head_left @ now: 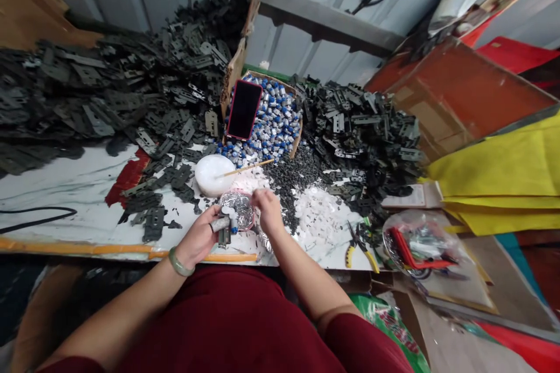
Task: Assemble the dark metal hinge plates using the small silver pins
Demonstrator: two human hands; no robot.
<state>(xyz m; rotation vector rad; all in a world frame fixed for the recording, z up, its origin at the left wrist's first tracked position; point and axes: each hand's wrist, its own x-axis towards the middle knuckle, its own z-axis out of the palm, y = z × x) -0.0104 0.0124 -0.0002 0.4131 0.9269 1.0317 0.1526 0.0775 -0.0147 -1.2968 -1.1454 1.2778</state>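
My left hand, with a green bangle on its wrist, is closed around a small dark metal part with a grey and white piece at the table's near edge. My right hand is closed in a pinch just right of a small bowl of shiny little pieces; what it pinches is too small to make out. A white round tub with a thin wooden stick across it sits just behind the bowl.
Heaps of dark metal brackets cover the left and the right of the table. A cardboard box of blue-white parts holds a leaning phone. White bits, yellow-handled pliers, a bagged tray.
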